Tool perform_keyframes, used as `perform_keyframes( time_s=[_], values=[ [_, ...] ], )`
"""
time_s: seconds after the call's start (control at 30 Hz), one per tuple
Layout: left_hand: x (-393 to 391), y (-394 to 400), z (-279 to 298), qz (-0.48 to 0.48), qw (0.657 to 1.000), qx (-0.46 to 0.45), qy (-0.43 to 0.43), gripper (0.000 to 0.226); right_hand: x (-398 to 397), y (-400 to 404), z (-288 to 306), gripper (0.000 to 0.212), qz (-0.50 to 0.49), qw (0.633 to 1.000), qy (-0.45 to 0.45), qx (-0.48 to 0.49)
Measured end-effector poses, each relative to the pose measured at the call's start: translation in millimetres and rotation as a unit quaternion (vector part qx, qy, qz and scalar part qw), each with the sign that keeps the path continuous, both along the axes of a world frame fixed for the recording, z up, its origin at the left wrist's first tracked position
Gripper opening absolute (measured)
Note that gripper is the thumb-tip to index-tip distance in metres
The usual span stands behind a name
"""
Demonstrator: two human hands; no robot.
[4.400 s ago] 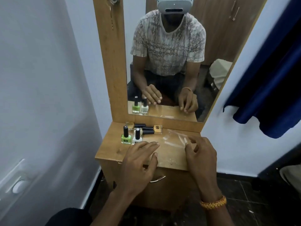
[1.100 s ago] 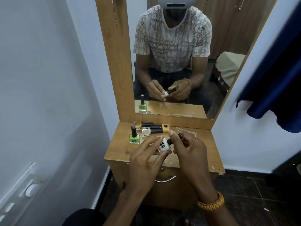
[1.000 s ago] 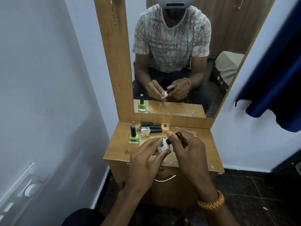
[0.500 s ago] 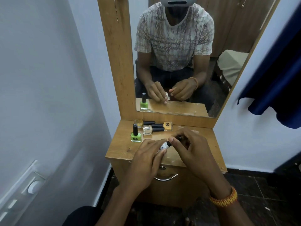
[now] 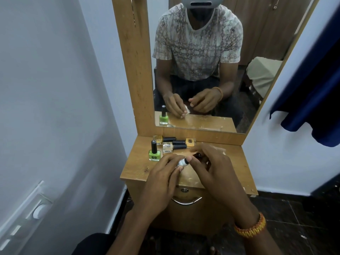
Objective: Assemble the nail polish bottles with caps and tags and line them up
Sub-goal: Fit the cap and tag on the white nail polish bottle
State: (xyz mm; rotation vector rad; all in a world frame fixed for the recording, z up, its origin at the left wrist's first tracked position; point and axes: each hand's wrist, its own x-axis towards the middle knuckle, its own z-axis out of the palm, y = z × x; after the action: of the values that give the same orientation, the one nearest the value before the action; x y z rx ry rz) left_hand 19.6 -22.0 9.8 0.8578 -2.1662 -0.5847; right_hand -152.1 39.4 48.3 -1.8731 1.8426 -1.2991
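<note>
Head view: over the middle of a small wooden dresser top [image 5: 139, 168], the left hand [image 5: 161, 181] pinches a white nail polish bottle [image 5: 182, 162] while the right hand [image 5: 211, 166] curls its fingertips around the black cap [image 5: 198, 155], apparently tightening it. A green bottle [image 5: 154, 152] stands near the back left corner beside three lying bottles [image 5: 174, 143]. Next, the white bottle likely needs standing upright beside the green one.

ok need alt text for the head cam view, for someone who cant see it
Two hands, left hand and right hand, hold a white nail polish bottle over a small wooden dresser. A green bottle stands upright; three more bottles lie below the mirror.
</note>
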Motion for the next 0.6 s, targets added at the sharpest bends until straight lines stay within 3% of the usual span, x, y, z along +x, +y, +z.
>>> perform_keyframes(
  time_s=[0.13,0.3,0.43,0.6],
  values=[
    [-1.8,0.0,-4.6,-0.004,1.0,0.001,-0.018,0.035,1.6,-2.0,-3.2,0.011,-0.044,0.998,-0.039,-0.003],
    [0.2,-3.5,-7.9,0.023,0.999,-0.018,-0.013,0.032,-4.6,-2.6,-1.6,0.005,0.021,0.998,0.052,0.003],
    [-0.9,-2.4,-5.6,0.021,1.0,-0.018,-0.003,0.032,-1.0,-2.5,-6.0,0.031,-0.015,1.0,0.005,0.022],
    [-1.7,-2.3,-6.0,0.018,1.0,-0.023,0.001,0.033,-1.1,-4.8,-8.1,0.008,-0.036,0.999,0.028,-0.009]
  ],
)
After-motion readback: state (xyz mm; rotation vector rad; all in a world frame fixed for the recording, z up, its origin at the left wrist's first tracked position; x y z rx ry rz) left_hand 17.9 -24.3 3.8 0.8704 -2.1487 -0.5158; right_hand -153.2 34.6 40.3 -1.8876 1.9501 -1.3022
